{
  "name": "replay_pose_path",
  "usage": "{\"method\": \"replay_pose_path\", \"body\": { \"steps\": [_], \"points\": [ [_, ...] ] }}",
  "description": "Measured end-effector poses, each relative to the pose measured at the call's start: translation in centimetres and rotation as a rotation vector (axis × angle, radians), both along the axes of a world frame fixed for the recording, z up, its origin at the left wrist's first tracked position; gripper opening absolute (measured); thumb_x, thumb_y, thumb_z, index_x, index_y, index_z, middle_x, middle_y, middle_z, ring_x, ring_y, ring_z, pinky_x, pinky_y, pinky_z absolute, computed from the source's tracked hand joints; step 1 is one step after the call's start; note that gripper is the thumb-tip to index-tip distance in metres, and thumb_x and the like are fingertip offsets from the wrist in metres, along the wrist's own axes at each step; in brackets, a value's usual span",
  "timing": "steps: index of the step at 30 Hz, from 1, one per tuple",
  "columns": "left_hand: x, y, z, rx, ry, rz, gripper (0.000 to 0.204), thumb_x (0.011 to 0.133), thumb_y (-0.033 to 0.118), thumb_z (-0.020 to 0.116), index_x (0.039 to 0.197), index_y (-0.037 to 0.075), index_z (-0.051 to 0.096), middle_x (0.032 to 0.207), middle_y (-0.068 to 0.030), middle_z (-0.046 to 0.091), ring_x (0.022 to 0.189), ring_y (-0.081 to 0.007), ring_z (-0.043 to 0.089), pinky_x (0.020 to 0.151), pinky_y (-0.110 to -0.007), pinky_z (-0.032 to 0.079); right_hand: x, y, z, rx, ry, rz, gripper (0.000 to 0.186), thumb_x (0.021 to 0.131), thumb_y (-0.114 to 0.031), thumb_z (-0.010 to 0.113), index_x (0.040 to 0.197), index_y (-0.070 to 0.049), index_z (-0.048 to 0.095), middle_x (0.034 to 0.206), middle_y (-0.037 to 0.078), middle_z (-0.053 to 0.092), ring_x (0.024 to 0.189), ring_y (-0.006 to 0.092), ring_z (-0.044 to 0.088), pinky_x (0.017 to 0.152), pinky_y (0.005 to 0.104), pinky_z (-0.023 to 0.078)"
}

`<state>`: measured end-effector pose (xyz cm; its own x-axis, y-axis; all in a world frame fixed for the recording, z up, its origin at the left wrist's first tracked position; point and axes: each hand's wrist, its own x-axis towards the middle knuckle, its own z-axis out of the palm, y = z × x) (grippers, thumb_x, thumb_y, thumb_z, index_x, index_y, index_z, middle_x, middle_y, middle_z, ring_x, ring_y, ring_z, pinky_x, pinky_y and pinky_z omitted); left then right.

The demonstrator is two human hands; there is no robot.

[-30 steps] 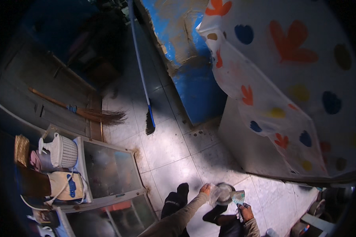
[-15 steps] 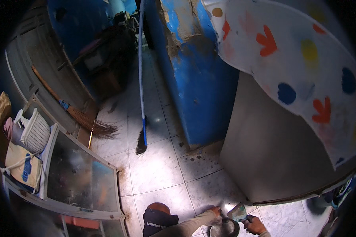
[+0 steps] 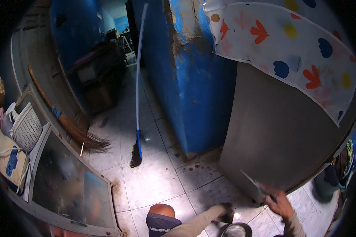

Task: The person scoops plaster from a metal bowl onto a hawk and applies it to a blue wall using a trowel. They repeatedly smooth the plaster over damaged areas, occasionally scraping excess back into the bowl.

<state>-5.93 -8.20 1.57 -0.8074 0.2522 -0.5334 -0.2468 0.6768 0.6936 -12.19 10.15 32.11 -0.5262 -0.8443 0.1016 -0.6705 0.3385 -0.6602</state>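
My right hand [image 3: 280,204] is closed round the dark handle of a putty knife [image 3: 252,181], raised in front of the lower part of a grey panel [image 3: 281,138]. Its blade is seen nearly edge-on and is a little blurred, so I cannot tell whether it touches the panel. A round black pan [image 3: 248,228] with pale grey stuff in it stands on the tiled floor near the lower edge. Just beyond its rim is my left hand [image 3: 226,209], dark in shadow with its fingers not made out. My bent knee [image 3: 162,210] shows left of that arm.
A long-handled blue broom [image 3: 139,144] leans on the blue wall [image 3: 203,98] with peeling plaster. A twig broom [image 3: 73,126] and a glass-fronted cabinet [image 3: 71,173] are at left. Patterned cloth [image 3: 265,43] drapes the panel top. A bucket [image 3: 326,183] stands far right.
My right hand has lifted the putty knife from beside the pan, up and to the right toward the grey panel. My left hand has shifted slightly right. The view has tilted a little.
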Motion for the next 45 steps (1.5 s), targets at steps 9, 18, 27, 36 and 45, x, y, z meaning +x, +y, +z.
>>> {"method": "replay_pose_path", "body": {
  "steps": [9,18,27,36,45],
  "points": [
    [0.3,-9.2,17.4,-0.259,0.413,-0.102,0.038,0.094,0.024,0.049,0.129,0.008,0.053,0.121,-0.0173,0.061,0.107,-0.0335,0.060,0.092,-0.040,0.047,-1.9,-24.7,15.4,-0.495,0.882,-0.122,0.060,0.079,-0.003,0.066,0.133,-0.025,0.052,0.101,0.015,0.050,0.081,0.0296,0.061,0.067,0.0386,0.055],
    [2.9,-7.2,13.4,-0.319,0.535,-0.299,0.032,0.090,0.015,0.046,0.116,0.008,0.062,0.116,-0.0198,0.063,0.104,-0.0350,0.063,0.090,-0.044,0.050,-6.6,-33.7,18.9,-0.521,1.030,-0.213,0.050,0.083,-0.004,0.062,0.130,-0.019,0.056,0.109,0.020,0.054,0.091,0.0340,0.065,0.078,0.0399,0.059],
    [3.2,-6.5,15.3,-0.281,0.731,-0.206,0.027,0.088,0.023,0.052,0.108,0.011,0.066,0.103,-0.0192,0.066,0.093,-0.0364,0.065,0.081,-0.046,0.051,-9.6,-35.4,16.8,-0.630,1.023,-0.200,0.060,0.081,0.005,0.062,0.134,-0.022,0.052,0.108,0.017,0.053,0.088,0.0343,0.064,0.080,0.0407,0.057],
    [3.7,-7.5,19.1,-0.413,0.518,-0.318,0.030,0.083,0.014,0.053,0.110,0.007,0.065,0.099,-0.0197,0.067,0.090,-0.0354,0.066,0.079,-0.045,0.052,-8.1,-34.8,14.6,-0.604,0.920,-0.184,0.055,0.083,0.005,0.059,0.133,-0.015,0.053,0.113,0.021,0.053,0.092,0.0345,0.065,0.076,0.0420,0.057],
    [2.4,-7.2,14.4,-0.302,0.633,-0.219,0.029,0.093,0.021,0.046,0.112,0.009,0.063,0.108,-0.0190,0.066,0.097,-0.0347,0.066,0.085,-0.046,0.051,-8.4,-35.5,16.3,-0.574,0.931,-0.226,0.054,0.081,0.006,0.061,0.131,-0.014,0.055,0.113,0.020,0.053,0.092,0.0347,0.065,0.080,0.0414,0.056]
  ]
}}
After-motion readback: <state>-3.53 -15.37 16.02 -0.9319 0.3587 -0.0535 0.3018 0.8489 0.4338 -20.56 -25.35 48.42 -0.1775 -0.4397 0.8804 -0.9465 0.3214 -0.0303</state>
